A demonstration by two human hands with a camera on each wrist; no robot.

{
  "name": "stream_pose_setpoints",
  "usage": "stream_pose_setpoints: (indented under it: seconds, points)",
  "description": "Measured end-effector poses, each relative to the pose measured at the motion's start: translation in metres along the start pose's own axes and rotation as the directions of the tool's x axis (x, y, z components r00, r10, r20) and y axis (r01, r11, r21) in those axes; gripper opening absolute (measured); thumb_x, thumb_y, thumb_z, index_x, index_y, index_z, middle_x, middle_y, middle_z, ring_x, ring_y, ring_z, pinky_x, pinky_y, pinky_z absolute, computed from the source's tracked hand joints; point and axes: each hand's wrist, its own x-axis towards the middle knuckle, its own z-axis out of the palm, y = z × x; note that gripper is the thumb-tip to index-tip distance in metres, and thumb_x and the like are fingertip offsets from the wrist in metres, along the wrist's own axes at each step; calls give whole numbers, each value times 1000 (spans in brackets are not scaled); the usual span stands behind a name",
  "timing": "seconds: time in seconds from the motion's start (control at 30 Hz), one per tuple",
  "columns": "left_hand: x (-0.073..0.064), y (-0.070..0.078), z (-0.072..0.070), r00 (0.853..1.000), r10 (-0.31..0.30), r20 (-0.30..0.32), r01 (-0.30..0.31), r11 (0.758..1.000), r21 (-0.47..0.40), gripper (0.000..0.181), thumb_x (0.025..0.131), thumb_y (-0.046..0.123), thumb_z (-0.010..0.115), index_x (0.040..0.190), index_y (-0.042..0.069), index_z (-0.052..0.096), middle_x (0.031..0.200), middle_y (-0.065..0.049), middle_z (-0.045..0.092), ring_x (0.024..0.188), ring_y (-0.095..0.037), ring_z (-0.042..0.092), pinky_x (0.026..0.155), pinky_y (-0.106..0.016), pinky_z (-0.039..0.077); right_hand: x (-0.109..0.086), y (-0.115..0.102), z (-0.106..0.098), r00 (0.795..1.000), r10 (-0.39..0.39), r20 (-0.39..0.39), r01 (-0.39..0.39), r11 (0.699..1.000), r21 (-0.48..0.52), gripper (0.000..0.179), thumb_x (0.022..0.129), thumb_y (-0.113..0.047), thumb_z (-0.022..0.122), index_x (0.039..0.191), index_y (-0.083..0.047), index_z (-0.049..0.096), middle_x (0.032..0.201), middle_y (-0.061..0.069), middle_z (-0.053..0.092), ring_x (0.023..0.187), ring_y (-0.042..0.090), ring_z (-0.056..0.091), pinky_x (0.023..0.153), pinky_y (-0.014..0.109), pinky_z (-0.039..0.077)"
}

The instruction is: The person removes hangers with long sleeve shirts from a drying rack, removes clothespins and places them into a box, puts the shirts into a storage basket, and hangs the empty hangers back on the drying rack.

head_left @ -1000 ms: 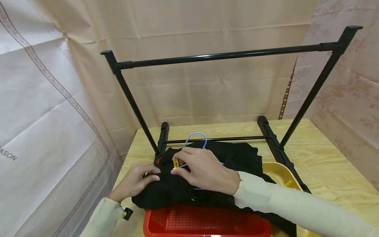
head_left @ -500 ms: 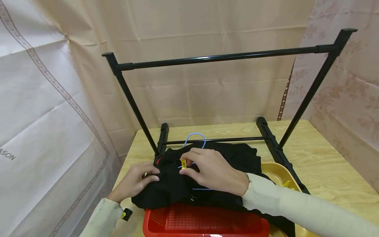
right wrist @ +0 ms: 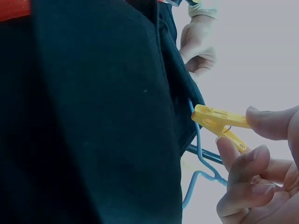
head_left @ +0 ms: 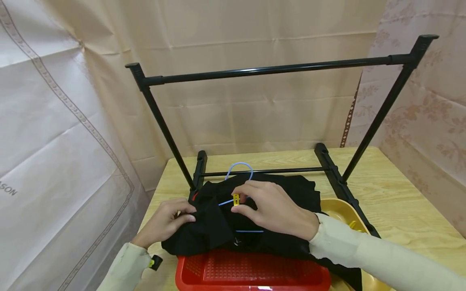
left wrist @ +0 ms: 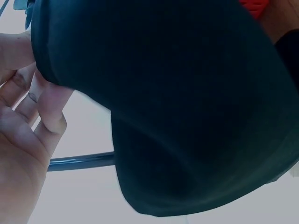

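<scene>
A black garment (head_left: 214, 226) lies bunched over a blue wire hanger (head_left: 240, 164), whose hook sticks out at the back. Parts of the hanger's bars show through the cloth; the rest is covered. At the garment's left edge, my left hand (head_left: 165, 222) pinches the fabric between thumb and fingers, and the same hold appears in the left wrist view, with the cloth (left wrist: 163, 102) filling most of it. My right hand (head_left: 273, 208) pinches a yellow clothespin (right wrist: 217, 122) by its handle ends, over the middle of the garment. In the right wrist view, the clothespin's tip overlaps the hanger wire (right wrist: 198, 144).
A black rack (head_left: 276, 69) stands on the wooden table (head_left: 411, 214) behind the garment. In front sits a red basket (head_left: 255, 270), partly under the cloth. To the right, a yellow tray (head_left: 333, 206) holds more yellow clothespins (head_left: 352, 224), partly hidden by my right sleeve.
My right hand has moved to the right along the hanger bar with the clothespin, and more of the blue bar shows to its left. The left hand keeps its hold on the cloth.
</scene>
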Motion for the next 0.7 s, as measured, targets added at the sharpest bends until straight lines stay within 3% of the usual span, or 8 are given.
stream_pose_setpoints:
  seconds: [0.27, 0.7]
  points:
    - [0, 1, -1, 1000, 24, -10, -24, 1000, -15, 28, 84, -1, 82, 100, 21, 74, 88, 9, 66, 72, -5, 55, 60, -18, 45, -6, 6, -4, 999, -13, -34, 12, 1000, -15, 32, 92, -34, 80, 113, -11, 73, 89, -10, 65, 63, 2, 45, 52, 22, 37]
    - [-1, 2, 0, 1000, 20, -20, -20, 1000, -5, 29, 83, -2, 83, 100, 20, 74, 88, 8, 67, 72, -6, 56, 61, -17, 44, -21, 17, -8, 998, 57, -37, -57, 998, 14, 29, 91, -33, 81, 112, -14, 75, 87, -15, 64, 63, 1, 45, 51, 22, 36]
